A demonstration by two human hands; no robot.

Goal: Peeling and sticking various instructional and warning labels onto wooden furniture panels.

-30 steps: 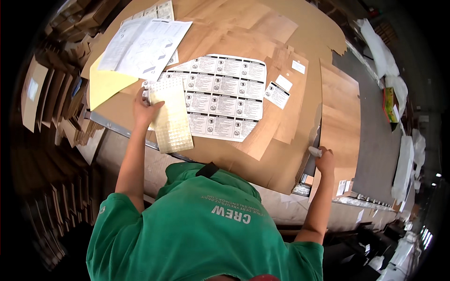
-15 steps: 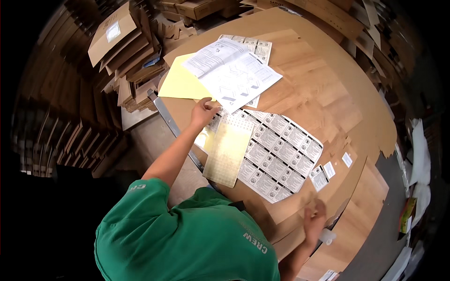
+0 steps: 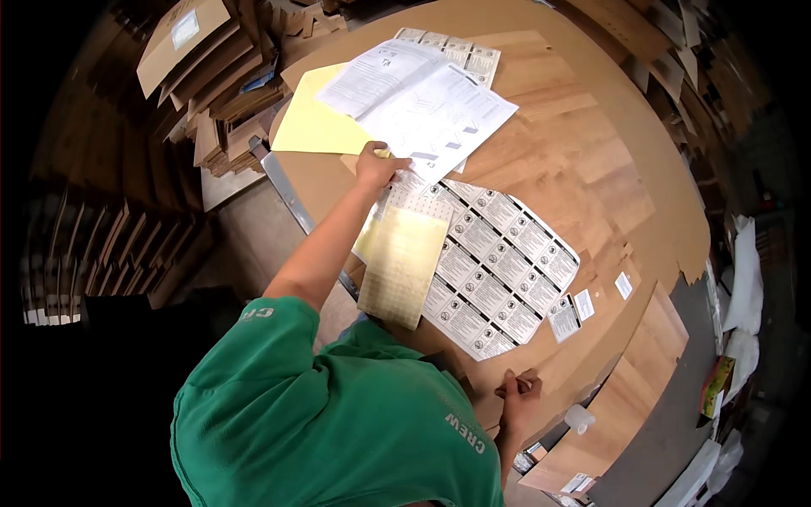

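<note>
A pale yellow sticker sheet (image 3: 402, 266) lies left of the frame's centre, its long axis running steeply, slightly aslant: the upper end leans right, toward the left hand (image 3: 378, 166), and the lower end points down-left, toward the green T-shirt (image 3: 363, 414). That hand is at the lower corner of an open instruction leaflet (image 3: 422, 97), thumb extended rightward; whether its fingers pinch anything cannot be told. The sticker sheet overlaps a white warning-label sheet (image 3: 507, 270), which slants down-right. A yellow sheet (image 3: 312, 122) sits at upper left, partly under the leaflet. At lower right of centre, the right hand (image 3: 519, 404) has its fingers curled inward; whether they grip anything cannot be seen.
</note>
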